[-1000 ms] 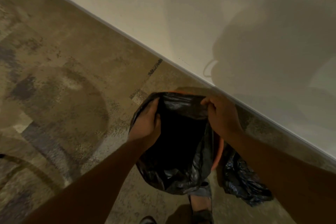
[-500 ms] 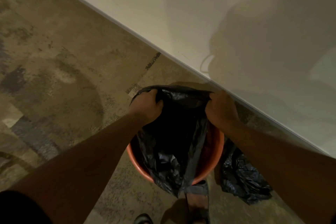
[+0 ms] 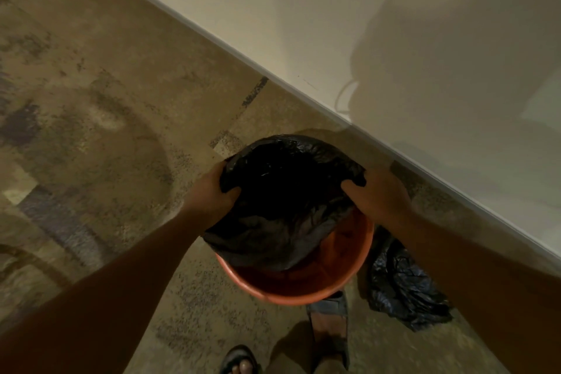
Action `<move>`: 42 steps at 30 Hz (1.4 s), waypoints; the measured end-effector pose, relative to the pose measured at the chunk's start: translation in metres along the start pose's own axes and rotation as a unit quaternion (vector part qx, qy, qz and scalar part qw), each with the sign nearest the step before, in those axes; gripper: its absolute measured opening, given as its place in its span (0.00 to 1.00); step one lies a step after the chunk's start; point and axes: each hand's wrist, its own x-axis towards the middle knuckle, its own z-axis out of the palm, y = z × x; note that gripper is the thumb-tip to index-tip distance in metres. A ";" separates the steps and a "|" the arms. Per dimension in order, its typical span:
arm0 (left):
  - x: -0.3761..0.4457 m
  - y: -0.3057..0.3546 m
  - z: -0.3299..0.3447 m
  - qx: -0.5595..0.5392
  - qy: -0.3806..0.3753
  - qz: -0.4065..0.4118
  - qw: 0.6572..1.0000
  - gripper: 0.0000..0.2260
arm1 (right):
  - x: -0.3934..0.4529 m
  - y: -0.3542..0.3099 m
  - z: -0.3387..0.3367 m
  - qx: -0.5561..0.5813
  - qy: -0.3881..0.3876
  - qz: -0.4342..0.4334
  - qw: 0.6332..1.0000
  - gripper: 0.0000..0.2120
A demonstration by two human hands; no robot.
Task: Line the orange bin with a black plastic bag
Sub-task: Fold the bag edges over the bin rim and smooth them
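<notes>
My fingers (image 3: 226, 193) on the left hand (image 3: 209, 200) and those on the right hand (image 3: 376, 194) are curled tight, each pinching an edge of the crinkled black plastic bag (image 3: 282, 191) and stretching its mouth wide. The round orange plastic bin (image 3: 306, 288) stands on the mottled tan floor (image 3: 106, 106) just below. The far rim looks covered; the near rim, toward me, lies bare, so the slack must come that way. A second crumpled black bag (image 3: 403, 288) lies right of the bin.

From my feed: both forearms bare, no sleeves; dark open-toe sandals (image 3: 329, 325) on the feet, bottom of frame.
</notes>
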 end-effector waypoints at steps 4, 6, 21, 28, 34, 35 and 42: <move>-0.037 -0.017 0.008 -0.033 -0.006 -0.052 0.998 0.28 | -0.017 0.018 -0.006 -0.014 -0.045 0.007 0.999 0.22; -0.059 -0.018 0.017 -0.068 -0.003 -0.057 0.996 0.28 | -0.023 0.023 -0.005 -0.011 -0.063 0.029 0.998 0.20; -0.169 0.022 0.094 -0.259 0.031 -0.384 0.886 0.21 | -0.066 0.049 0.003 0.139 -0.048 0.061 0.987 0.16; -0.173 0.035 0.089 -0.400 -0.117 -0.447 0.792 0.12 | -0.093 0.050 0.022 0.212 0.060 0.188 0.957 0.09; -0.171 0.033 0.094 -0.407 -0.094 -0.425 0.803 0.11 | -0.102 0.043 0.033 0.216 0.060 0.197 0.954 0.06; -0.171 0.034 0.097 -0.413 -0.087 -0.420 0.803 0.11 | -0.103 0.044 0.033 0.214 0.060 0.197 0.955 0.08; -0.180 0.046 0.123 -0.425 0.027 -0.358 0.831 0.21 | -0.120 0.059 0.042 0.243 0.042 0.191 0.950 0.21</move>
